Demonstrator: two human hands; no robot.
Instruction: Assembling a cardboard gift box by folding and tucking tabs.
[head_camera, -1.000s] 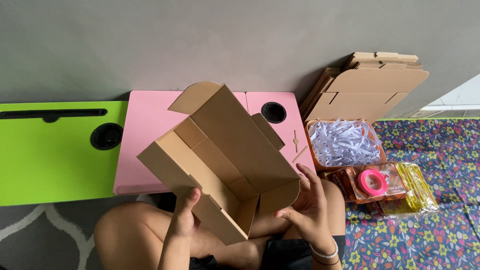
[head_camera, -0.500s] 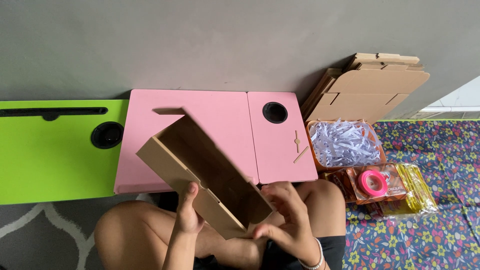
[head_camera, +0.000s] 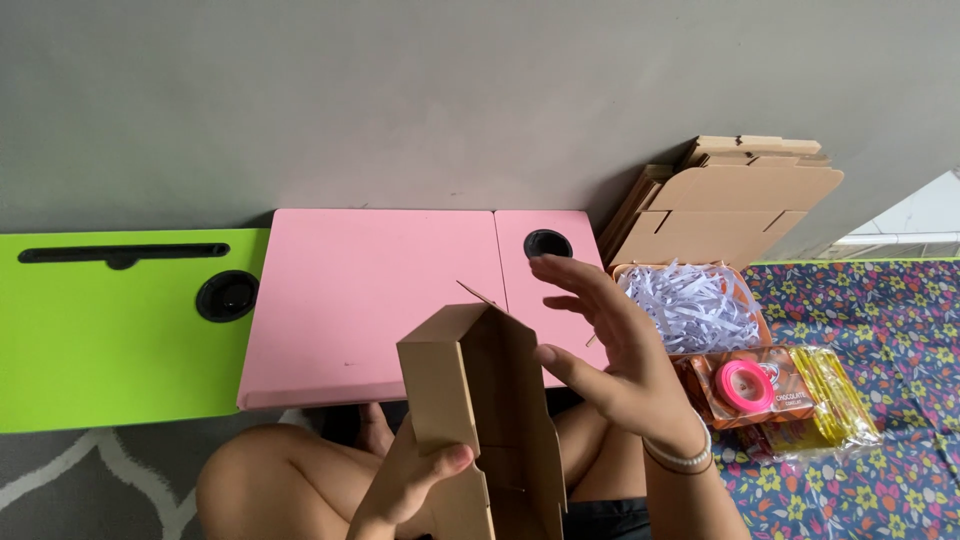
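Left hand (head_camera: 410, 485) gripping empty cardboard box (head_camera: 480, 420), right hand (head_camera: 610, 350) open, tray (head_camera: 745, 285) of shredded paper (head_camera: 690, 305)

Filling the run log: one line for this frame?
left hand: grips cardboard box upright | right hand: open, beside box | behind: pink lap table

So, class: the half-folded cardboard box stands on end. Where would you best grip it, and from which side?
Probably the lower side wall of the cardboard box, from the left, where the left hand clamps it: that panel is flat and firm, while the top flap is loose.
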